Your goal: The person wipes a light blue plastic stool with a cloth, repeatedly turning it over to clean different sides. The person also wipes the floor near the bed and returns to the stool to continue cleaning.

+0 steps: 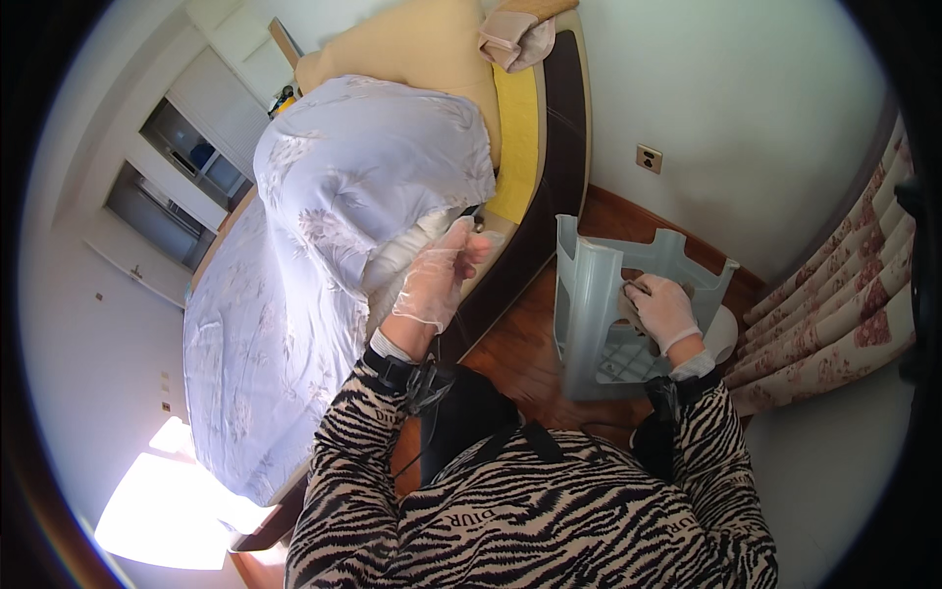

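My left hand (436,276), in a clear thin plastic glove, is over the edge of the bed with its fingers loosely bent and nothing visible in them. Small dark items (477,219) lie just beyond its fingertips, too hidden to name. My right hand (662,305), gloved in the same way, pinches a grey-brown cloth (631,315) and is at a pale grey-green plastic stool (595,294). That stool appears upside down on the floor, legs upward, with its latticed seat (625,362) low down. Part of the cloth hangs behind my hand.
A lilac floral sheet (331,177) covers the bed on the left, whose dark padded frame (563,110) curves beside me. Beige fabric (515,37) rests on the headboard corner. Behind the stool are a white rounded object (725,331), a floral curtain (831,294) and a wall socket (648,158).
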Demonstrator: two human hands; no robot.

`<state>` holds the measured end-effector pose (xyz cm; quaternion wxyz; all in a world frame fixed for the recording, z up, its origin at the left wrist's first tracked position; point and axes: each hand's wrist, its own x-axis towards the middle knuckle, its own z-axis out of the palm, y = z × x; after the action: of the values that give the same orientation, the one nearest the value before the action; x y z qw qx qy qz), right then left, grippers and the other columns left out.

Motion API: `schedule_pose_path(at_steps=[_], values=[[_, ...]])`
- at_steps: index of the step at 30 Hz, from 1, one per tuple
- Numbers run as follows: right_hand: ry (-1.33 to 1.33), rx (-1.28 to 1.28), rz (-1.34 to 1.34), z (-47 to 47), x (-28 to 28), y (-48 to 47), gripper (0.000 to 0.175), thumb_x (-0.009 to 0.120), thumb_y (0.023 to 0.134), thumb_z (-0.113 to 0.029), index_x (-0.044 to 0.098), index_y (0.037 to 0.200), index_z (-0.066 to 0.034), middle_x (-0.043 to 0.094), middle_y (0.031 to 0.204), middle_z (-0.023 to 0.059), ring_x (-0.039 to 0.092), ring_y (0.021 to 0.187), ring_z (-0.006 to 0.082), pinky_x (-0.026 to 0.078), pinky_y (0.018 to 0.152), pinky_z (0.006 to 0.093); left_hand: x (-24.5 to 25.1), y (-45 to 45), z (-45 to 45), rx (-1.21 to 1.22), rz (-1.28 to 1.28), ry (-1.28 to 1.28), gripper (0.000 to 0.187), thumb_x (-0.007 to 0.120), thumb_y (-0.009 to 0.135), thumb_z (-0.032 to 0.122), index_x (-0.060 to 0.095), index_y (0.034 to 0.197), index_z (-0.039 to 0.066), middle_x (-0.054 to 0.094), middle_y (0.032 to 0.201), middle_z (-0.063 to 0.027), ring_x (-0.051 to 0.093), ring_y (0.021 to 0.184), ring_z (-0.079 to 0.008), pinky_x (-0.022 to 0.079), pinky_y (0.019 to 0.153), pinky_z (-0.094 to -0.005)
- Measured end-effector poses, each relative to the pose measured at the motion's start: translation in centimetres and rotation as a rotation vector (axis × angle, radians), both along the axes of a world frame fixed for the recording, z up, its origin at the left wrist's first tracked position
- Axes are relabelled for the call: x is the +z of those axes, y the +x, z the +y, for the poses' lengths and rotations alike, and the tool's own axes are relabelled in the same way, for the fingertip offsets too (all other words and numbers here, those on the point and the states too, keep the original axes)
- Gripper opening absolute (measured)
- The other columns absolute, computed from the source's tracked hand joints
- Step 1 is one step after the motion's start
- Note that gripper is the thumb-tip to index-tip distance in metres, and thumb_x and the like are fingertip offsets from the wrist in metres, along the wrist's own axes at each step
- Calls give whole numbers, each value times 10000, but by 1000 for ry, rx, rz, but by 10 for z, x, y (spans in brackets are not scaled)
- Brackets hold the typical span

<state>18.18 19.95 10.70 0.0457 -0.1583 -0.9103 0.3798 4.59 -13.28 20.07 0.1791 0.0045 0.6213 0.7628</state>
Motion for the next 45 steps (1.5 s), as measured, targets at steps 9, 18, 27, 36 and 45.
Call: schedule_pose_path(at_steps=[9,18,27,36,45], values=[[24,-12,-19,0,2,-1,394,657,1028,-383,787,1118,-22,770,1138,228,705,1115,416,542,975,490,6,7,-5,-54,32,-34,236,717,1060,310,763,1023,82,748,1008,2,628,894,-105,447,789,-267],[39,-34,-18,10,-7,-3,382,673,1027,-368,778,1139,-18,763,1140,242,704,1097,435,539,953,495,2,29,-44,20,93,-142,156,772,1002,186,771,1061,41,739,1004,-1,605,886,-84,443,803,-239],[151,-41,-3,27,-43,-8,434,641,1064,-345,744,1295,8,750,1255,242,703,1169,404,521,1025,437,-45,145,-272,339,-32,-516,201,828,963,195,769,1038,19,730,924,10,628,844,-82,481,781,-253],[163,6,-25,32,-69,-13,466,574,1095,-319,697,1380,28,714,1354,247,675,1235,406,499,1076,448,-128,361,-466,798,-431,-678,266,891,879,244,803,1006,27,653,802,34,533,669,-81,418,622,-256],[142,-35,-50,6,-62,-11,498,544,1113,-299,645,1418,81,687,1394,277,658,1277,402,476,1111,428,-236,431,-544,1099,-558,-571,311,891,891,330,794,883,35,689,767,3,565,646,-124,447,628,-303]])
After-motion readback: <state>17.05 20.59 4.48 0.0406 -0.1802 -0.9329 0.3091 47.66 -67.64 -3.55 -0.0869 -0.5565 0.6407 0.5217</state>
